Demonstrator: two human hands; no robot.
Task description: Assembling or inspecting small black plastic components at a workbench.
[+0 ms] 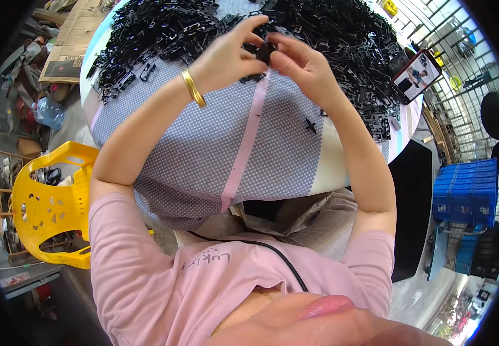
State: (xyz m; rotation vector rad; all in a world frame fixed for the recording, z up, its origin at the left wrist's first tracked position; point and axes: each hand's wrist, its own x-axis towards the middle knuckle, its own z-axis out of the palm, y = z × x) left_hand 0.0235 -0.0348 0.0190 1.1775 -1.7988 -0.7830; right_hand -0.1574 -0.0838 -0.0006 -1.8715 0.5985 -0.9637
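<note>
Both my hands meet over the table at the near side of a large heap of small black plastic parts. Between them is a small black plastic part. The thumb and fingers of my left hand curl round its left side, the index finger raised; a gold bangle circles that wrist. From the right, my right hand pinches the same part with thumb and fingertips. Its exact shape is partly hidden by the fingers. A loose cross-shaped black piece lies on the cloth below my right hand.
A patterned cloth covers the round table. At the right edge a phone stands propped up. A yellow plastic chair is at the left, near a cardboard sheet. Blue crates stand at the right.
</note>
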